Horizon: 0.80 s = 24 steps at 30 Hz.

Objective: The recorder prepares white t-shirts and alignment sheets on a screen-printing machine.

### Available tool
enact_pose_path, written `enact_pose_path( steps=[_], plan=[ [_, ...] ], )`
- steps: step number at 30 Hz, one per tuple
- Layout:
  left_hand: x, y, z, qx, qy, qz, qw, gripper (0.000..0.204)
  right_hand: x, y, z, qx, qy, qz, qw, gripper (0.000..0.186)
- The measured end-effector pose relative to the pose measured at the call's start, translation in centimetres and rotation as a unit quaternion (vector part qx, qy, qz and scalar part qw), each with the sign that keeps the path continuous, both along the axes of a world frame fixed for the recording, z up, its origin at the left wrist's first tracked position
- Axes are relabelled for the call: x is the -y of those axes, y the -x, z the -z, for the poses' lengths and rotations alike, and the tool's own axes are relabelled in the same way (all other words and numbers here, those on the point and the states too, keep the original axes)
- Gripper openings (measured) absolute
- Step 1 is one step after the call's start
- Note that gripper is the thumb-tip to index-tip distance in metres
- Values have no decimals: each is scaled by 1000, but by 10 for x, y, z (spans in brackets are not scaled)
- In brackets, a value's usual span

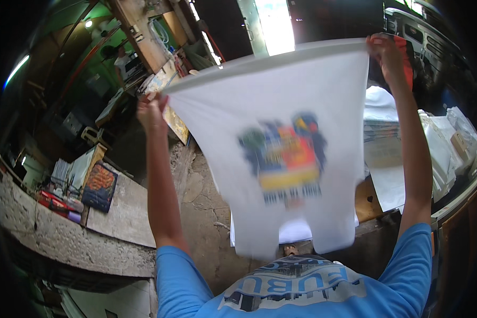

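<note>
Stretched out in front of me is a white T-shirt [206,122] with a colourful print, slightly blurred by motion. Its wide edge is uppermost, and two lobes hang down with a gap between them. My left hand [152,114] is closed on the upper left corner. At the upper right corner my right hand [385,55] is closed on the cloth, raised higher than the left. Both arms reach forward, and the shirt hides much of what lies behind it.
To the right, folded white cloth [380,100] is stacked beside white plastic-wrapped bundles [445,151]. A concrete ledge [124,217] on the left bears a dark panel with orange print [99,186] and a red object [53,201]. A wooden post [135,34] stands farther off; a person [123,62] is at far left.
</note>
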<state>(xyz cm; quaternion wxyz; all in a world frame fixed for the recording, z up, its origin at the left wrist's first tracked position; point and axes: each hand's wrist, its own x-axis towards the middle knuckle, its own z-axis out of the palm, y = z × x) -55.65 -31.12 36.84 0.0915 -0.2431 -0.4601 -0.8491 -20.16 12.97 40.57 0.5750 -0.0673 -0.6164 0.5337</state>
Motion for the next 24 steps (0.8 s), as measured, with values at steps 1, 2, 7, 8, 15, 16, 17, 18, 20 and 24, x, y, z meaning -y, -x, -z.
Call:
enact_pose_path(
  steps=[1,2,7,8,15,16,17,18,20,24],
  plan=[
    [2,-3,-21,-43,-48,-3,998,28,-3,-2,-15,2,5,4,1000,17],
    [0,-5,-34,-74,-53,11,996,29,-8,-13,-29,-37,-15,-9,999,17],
    [17,-45,-19,-100,3,-25,995,31,4,-52,1,-14,-13,22,1000,17],
    [22,-58,-4,-63,22,-56,996,30,16,-54,22,11,-4,23,1000,17],
    [57,-113,164,101,159,8,982,14,95,-106,200,167,111,80,976,9],
    [61,-131,179,113,193,-28,974,15,104,-112,223,192,143,80,968,9],
    [70,-142,203,122,232,-32,965,15,117,-114,241,238,177,116,948,9],
    [81,-151,229,129,270,-35,954,15,122,-119,266,272,193,123,935,9],
    [96,-166,282,125,318,2,940,13,127,-134,313,328,189,150,913,10],
    [112,-200,353,139,424,74,892,8,148,-145,371,443,153,263,844,12]
  ],
)
